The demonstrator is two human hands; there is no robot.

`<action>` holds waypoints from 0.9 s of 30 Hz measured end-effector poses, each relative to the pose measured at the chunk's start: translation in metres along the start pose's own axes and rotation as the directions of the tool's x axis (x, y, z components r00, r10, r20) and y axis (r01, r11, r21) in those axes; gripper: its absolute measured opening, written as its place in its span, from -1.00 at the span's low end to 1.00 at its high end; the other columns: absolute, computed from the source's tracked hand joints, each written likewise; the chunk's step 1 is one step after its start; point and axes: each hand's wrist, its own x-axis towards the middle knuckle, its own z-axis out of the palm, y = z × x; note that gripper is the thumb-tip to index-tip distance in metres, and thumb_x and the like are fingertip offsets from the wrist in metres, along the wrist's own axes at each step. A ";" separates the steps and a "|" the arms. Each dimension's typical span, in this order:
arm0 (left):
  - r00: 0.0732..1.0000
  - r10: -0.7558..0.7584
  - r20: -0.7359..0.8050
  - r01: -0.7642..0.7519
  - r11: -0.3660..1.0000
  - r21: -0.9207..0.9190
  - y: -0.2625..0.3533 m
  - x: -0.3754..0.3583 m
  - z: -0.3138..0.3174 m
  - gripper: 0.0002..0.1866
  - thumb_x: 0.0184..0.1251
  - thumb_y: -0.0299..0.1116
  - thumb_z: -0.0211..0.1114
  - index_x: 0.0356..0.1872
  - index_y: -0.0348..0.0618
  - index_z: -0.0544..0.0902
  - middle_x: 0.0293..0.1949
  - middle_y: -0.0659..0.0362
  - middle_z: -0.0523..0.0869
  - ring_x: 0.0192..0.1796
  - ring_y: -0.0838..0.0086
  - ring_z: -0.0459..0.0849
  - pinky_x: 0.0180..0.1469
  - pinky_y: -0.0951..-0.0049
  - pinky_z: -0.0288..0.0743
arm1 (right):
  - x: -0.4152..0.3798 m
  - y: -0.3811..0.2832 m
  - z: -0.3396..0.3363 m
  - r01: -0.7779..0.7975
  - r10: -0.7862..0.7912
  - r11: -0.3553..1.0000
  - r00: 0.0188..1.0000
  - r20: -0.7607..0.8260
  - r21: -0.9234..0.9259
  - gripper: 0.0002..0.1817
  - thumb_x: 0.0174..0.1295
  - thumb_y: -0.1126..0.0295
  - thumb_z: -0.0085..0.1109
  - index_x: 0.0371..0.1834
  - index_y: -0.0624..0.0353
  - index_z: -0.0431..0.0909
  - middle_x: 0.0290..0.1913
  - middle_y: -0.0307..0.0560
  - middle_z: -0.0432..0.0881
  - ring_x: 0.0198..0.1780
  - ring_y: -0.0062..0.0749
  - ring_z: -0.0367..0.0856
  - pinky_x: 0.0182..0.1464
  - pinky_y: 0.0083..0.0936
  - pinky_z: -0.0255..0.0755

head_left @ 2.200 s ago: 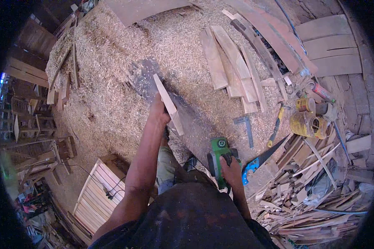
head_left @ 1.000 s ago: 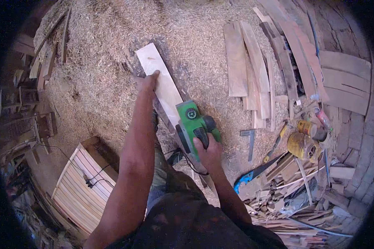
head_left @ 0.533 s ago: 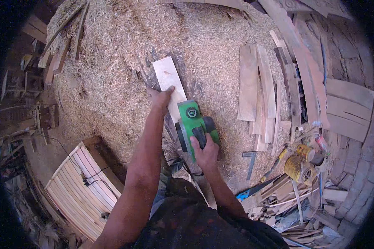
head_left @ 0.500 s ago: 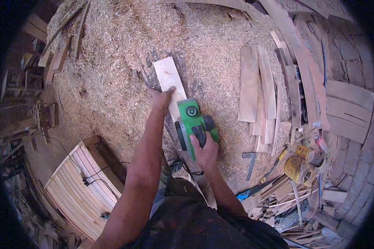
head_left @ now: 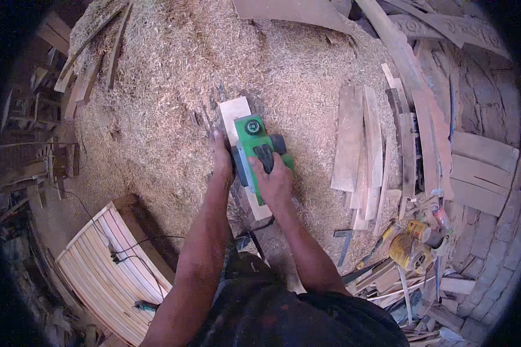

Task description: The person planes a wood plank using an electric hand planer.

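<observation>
A green power planer point(head_left: 252, 144) rests on a pale wooden board point(head_left: 235, 108), whose far end and near end both show past the tool. My right hand point(head_left: 275, 180) is wrapped round the planer's black handle. Along the board's left side lies my left hand point(head_left: 221, 156), its fingers pointing away from me and partly hidden beside the board. Dark support wood shows beneath the board.
Wood shavings point(head_left: 179, 69) cover the ground. Loose planks point(head_left: 348, 139) lie to the right, near a metal square point(head_left: 344, 246) and a yellow container point(head_left: 405, 251). Stacked strips point(head_left: 107, 260) and a black cable point(head_left: 150, 237) are at lower left.
The planer and my right hand have moved away from me along the board. My left hand has left the board's top for its left side. The view has shifted slightly.
</observation>
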 end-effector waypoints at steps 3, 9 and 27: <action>1.000 -0.001 0.027 0.002 1.000 -0.031 0.007 -0.003 0.005 -0.14 0.73 0.28 -0.04 0.77 0.02 -0.03 0.52 -0.10 0.45 0.44 0.07 0.56 0.50 0.01 0.46 | 0.022 -0.014 0.004 0.006 -0.006 1.000 1.000 0.006 0.000 -0.33 0.40 -0.20 0.38 -0.05 0.35 0.65 -0.28 0.37 0.76 -0.16 0.36 0.79 -0.07 0.09 0.61; 0.998 0.054 0.019 -0.052 0.994 -0.094 -0.017 0.013 -0.014 -0.14 0.71 0.32 -0.02 0.74 -0.01 0.07 0.52 -0.07 0.46 0.46 0.07 0.54 0.55 0.05 0.42 | 0.076 -0.033 0.026 0.094 -0.097 0.994 0.993 -0.066 -0.053 -0.29 0.39 -0.24 0.35 -0.03 0.38 0.69 -0.22 0.40 0.79 -0.10 0.37 0.79 0.00 0.08 0.62; 0.949 0.150 -0.277 -0.050 0.940 0.339 0.009 -0.018 0.032 -0.11 0.35 -0.59 0.50 0.60 -0.12 0.16 0.29 -0.16 0.60 0.14 0.08 0.73 0.07 0.03 0.77 | -0.174 0.075 -0.034 -0.182 0.182 0.983 0.981 -0.071 0.002 -0.49 0.38 -0.01 0.45 0.02 0.27 0.67 -0.26 0.21 0.78 -0.20 0.17 0.82 -0.08 -0.04 0.62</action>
